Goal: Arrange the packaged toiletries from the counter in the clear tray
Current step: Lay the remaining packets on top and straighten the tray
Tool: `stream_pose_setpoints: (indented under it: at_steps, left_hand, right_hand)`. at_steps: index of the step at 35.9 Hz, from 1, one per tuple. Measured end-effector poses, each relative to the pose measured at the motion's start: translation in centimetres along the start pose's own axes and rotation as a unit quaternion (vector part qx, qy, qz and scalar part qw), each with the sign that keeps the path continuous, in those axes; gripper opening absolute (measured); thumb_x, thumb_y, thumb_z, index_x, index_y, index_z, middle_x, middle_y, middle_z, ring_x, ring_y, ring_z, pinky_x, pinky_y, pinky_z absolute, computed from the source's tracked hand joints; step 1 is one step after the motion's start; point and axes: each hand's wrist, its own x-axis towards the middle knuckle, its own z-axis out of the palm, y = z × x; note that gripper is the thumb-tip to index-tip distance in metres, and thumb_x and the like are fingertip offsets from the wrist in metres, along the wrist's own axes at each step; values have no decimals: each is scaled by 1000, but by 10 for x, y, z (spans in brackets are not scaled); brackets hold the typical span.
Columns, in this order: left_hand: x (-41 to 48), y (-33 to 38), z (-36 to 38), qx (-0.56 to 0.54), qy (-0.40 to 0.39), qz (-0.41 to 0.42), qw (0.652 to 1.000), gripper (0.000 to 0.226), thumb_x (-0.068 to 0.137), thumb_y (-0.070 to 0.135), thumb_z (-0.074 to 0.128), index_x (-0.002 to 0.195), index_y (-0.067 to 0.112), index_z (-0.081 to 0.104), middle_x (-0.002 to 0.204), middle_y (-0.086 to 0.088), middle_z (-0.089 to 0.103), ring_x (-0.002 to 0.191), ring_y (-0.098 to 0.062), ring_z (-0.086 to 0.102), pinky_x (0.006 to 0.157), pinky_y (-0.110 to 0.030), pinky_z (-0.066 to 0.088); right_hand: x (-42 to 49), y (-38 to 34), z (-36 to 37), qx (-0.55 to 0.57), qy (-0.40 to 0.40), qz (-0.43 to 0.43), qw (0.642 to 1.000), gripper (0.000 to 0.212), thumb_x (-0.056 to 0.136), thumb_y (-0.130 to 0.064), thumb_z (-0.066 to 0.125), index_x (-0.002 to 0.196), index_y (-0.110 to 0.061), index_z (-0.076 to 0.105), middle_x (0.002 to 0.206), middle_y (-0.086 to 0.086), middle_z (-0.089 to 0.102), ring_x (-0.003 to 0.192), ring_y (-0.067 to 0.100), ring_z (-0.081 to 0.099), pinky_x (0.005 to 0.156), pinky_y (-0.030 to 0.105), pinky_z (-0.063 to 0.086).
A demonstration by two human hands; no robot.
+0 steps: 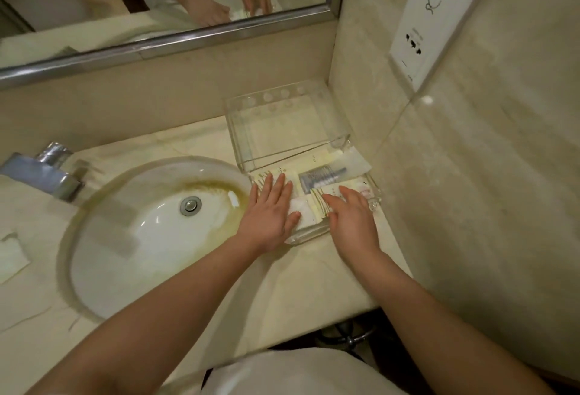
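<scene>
A clear tray (375, 198) sits on the counter's right corner, its clear lid (282, 124) tilted up behind it. Several flat pale packaged toiletries lie inside: a comb packet (323, 174) at the back, a white packet (303, 207) at the front, and a cream packet (323, 201) on the right. My left hand (271, 212) rests flat with fingers spread over the tray's left packets. Over the right packets my right hand (351, 215) lies palm down, its fingers on the cream packet. Neither hand grips anything.
A stained round sink (150, 222) with a drain lies left of the tray, a chrome tap (44, 171) beyond it. A white paper (12, 256) lies at the far left. A mirror hangs behind; a wall with a socket plate (420, 33) stands right.
</scene>
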Motion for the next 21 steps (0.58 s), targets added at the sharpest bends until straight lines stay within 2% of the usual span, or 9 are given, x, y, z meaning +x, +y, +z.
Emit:
stream_pose_setpoints:
  at_steps: [7, 11, 16, 18, 21]
  left_hand:
    - [-35, 0, -11, -63, 46, -39, 996, 75, 94, 55, 13, 155, 12, 12, 165, -7, 5, 151, -26, -7, 121, -47, 2]
    - [-67, -13, -8, -102, 58, -83, 990, 65, 101, 46, 26, 156, 13, 13, 165, -5, 7, 151, -24, -4, 122, -46, 4]
    - [-107, -43, -7, -139, 104, -119, 978, 58, 102, 38, 33, 154, 14, 22, 163, -4, 17, 151, -24, 5, 122, -44, 11]
    - [-123, -65, -7, -164, 155, -163, 961, 53, 99, 28, 42, 150, 12, 34, 158, -9, 31, 147, -28, 21, 120, -40, 19]
    - [-153, -112, -12, -208, 243, -285, 903, 44, 93, 15, 50, 137, 10, 52, 139, -12, 53, 129, -29, 45, 108, -36, 35]
  right_hand:
    - [-13, -21, -1, 16, 29, -55, 998, 41, 90, -7, 55, 128, -19, 64, 142, 12, 52, 133, 30, 41, 110, 40, 35]
    - [-19, -49, 11, 43, 23, -94, 994, 39, 91, -7, 54, 126, -21, 66, 141, 11, 54, 134, 29, 41, 110, 43, 37]
    - [-25, -86, 31, 48, 3, -113, 992, 38, 92, -8, 53, 126, -20, 66, 140, 8, 54, 132, 27, 42, 110, 40, 35]
    - [-27, -104, 40, 56, -19, -130, 990, 40, 91, -8, 55, 127, -21, 65, 139, 8, 54, 132, 26, 42, 111, 39, 34]
    - [-31, -138, 60, 63, -56, -173, 981, 42, 87, -6, 58, 126, -20, 65, 135, 10, 56, 129, 29, 45, 110, 38, 34]
